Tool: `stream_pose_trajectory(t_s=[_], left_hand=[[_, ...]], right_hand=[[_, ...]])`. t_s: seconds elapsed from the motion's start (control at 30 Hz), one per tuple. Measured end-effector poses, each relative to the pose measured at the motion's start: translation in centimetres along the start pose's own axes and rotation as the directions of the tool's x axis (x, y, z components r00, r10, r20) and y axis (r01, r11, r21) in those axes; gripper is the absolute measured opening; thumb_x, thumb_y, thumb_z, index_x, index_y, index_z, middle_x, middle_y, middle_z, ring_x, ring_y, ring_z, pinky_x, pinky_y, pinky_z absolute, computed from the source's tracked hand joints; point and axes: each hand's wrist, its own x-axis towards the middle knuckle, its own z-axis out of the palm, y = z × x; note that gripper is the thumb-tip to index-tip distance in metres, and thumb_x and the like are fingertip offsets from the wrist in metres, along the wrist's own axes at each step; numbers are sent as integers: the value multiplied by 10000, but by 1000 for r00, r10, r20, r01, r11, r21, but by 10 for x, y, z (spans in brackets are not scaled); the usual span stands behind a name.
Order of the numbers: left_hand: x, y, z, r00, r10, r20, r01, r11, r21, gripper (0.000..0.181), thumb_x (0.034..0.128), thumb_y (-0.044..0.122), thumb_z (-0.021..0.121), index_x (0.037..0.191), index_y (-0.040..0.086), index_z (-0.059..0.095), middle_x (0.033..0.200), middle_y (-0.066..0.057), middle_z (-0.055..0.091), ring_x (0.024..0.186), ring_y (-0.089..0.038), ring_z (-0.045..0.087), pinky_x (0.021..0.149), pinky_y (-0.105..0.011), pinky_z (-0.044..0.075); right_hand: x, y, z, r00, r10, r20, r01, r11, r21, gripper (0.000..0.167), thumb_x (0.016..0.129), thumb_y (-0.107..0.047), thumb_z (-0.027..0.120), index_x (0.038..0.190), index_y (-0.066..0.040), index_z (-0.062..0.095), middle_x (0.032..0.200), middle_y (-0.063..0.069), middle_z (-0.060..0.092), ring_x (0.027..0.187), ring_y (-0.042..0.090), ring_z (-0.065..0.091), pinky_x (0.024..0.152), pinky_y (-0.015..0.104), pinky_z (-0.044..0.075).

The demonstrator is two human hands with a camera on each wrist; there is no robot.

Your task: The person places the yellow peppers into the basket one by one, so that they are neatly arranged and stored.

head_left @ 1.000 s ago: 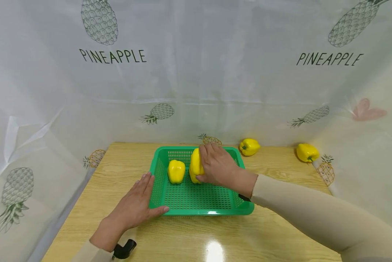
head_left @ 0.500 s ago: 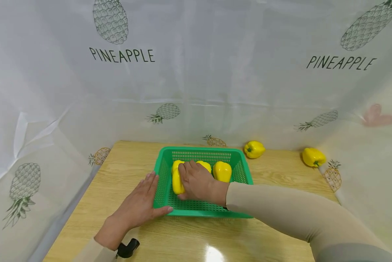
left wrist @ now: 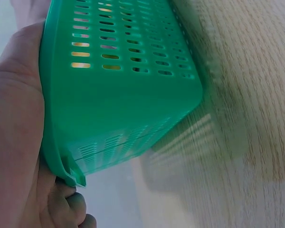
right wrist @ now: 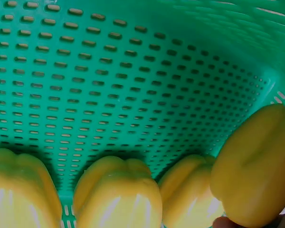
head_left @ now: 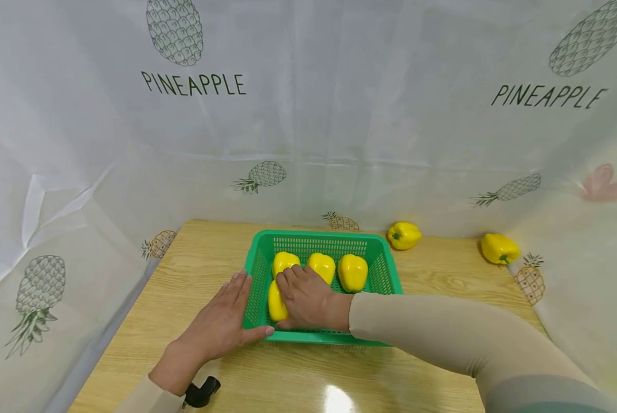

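Note:
My right hand (head_left: 311,301) grips a yellow bell pepper (head_left: 276,302) in the front left part of a green plastic basket (head_left: 334,337). In the right wrist view, that pepper (right wrist: 259,166) is at the right, with a bit of fingertip under it. Three more bell peppers stand in a row behind it: the left one (head_left: 285,263), the middle one (head_left: 323,265), partly covered by my hand, and the right one (head_left: 352,273). My left hand (head_left: 221,321) rests against the basket's front left corner, fingers straight along the left side, thumb on the front rim.
Two yellow bell peppers lie outside the basket on the wooden table (head_left: 210,246), one just behind its right corner (head_left: 404,236), another farther right (head_left: 499,248). A white sheet (head_left: 308,115) printed with pineapples hangs behind and at both sides.
My right hand has carried the bell pepper from the basket's middle leftward, then down and toward the front. The row behind has come into sight. My left hand has stayed at the corner.

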Motion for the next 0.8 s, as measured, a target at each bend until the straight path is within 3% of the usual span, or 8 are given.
stream_pose_trajectory(t_s=[0.2,0.43,0.8], left_hand=[[0,0,1,1000,0,-5,0,1000,-3,1208,920,838,519,1627,-102,244,1719,-280,216,1604,-418,234,1275,-586,293],[1,0,3,1000,8,-13,-8,1000,2,1196,923,823,541,1629,-96,247,1719,-276,219,1609,-409,224,1278,-578,294],[0,1,1,1000,16,-19,-16,1000,14,1171,936,800,550,1624,-102,260,1711,-288,233,1600,-420,246,1268,-586,308]], right_hand=[[5,-3,7,999,-32,22,33,998,-47,964,902,-922,351,1377,-98,499,1176,33,584,1063,204,562,965,367,531],[10,-8,19,999,-37,39,41,995,-95,927,919,-918,285,1335,-116,495,1127,20,566,1016,197,549,932,363,509],[12,-13,26,998,-35,57,39,996,-76,916,988,-846,216,1436,-86,464,1206,23,570,1065,194,555,1001,369,512]])
